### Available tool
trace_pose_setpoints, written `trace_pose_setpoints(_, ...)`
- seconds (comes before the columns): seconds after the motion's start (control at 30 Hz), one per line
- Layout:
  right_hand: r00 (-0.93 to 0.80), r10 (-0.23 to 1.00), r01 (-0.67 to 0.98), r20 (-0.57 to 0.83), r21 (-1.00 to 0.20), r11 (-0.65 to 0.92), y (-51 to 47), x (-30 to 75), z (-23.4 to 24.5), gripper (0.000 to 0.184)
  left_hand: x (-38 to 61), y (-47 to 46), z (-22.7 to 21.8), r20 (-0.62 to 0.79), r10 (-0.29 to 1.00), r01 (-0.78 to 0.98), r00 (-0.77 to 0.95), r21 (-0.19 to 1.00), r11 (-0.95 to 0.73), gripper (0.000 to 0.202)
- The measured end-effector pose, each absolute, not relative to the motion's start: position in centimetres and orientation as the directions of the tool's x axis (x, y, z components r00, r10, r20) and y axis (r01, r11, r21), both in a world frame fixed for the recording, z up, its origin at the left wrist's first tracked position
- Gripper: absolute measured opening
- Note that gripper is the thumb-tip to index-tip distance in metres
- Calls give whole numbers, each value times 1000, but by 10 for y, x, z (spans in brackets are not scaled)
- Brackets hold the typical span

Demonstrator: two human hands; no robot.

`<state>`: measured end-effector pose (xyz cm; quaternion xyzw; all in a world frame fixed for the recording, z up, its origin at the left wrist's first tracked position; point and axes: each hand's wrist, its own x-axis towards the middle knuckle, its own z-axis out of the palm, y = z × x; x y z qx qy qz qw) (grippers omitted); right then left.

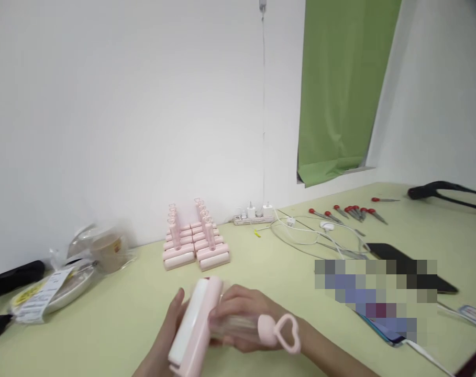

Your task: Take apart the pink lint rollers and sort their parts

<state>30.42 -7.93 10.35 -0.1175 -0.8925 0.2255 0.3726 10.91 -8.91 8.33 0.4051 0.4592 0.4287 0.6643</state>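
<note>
A pink lint roller [201, 327] with a white roll is held up at the front of the table, tilted. Its clear handle ends in a pink heart-shaped loop [288, 335]. My right hand [247, 309] has its fingers wrapped round the handle, close to the head. My left hand [175, 317] supports the head from the left and behind; most of its fingers are hidden by the roller. Further back, several matching lint rollers [213, 256] lie in two rows, their handles pointing up.
To the left are a bagged paper cup [108, 251] and a wrapped bowl [70, 290]. A power strip [253, 220] with chargers and cables sits by the wall. Several red-handled tools [353, 212], a black tablet-like slab [414, 267] and a partly blurred phone [383, 327] lie right.
</note>
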Motion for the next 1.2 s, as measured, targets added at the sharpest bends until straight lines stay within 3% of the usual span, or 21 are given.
trace_pose_setpoints(0.1,-742,482,225,465,-505,833,-84,339,111,40,130,-107,81,-471,865,-222,171,837,500,46)
trace_pose_setpoints(0.17,-475,716,514,512,-499,698,-76,385,110,33,130,-108,78,-458,884,-255,96,847,466,42)
trace_pose_setpoints(0.23,-108,871,820,479,-453,351,-59,443,106,27,124,-103,75,-401,913,-288,79,867,406,42)
trace_pose_setpoints(0.3,240,913,938,330,-320,-131,-40,498,99,19,118,-98,73,-356,926,-310,124,873,377,41)
trace_pose_setpoints(0.37,330,904,926,271,-281,-253,-25,538,90,22,114,-96,70,-312,933,-346,176,868,356,38)
trace_pose_setpoints(0.63,300,946,920,125,-302,-251,-27,574,50,48,116,-97,62,-232,952,-370,200,882,292,32)
trace_pose_setpoints(0.73,285,950,927,129,-287,-239,-24,583,52,42,117,-97,63,-224,952,-330,210,900,285,34)
trace_pose_setpoints(0.93,135,955,975,265,-209,-80,6,579,58,10,119,-97,61,-220,953,-312,208,908,278,37)
trace_pose_setpoints(1.2,48,952,992,302,-126,-10,6,566,58,24,122,-99,61,-182,946,-319,269,910,266,39)
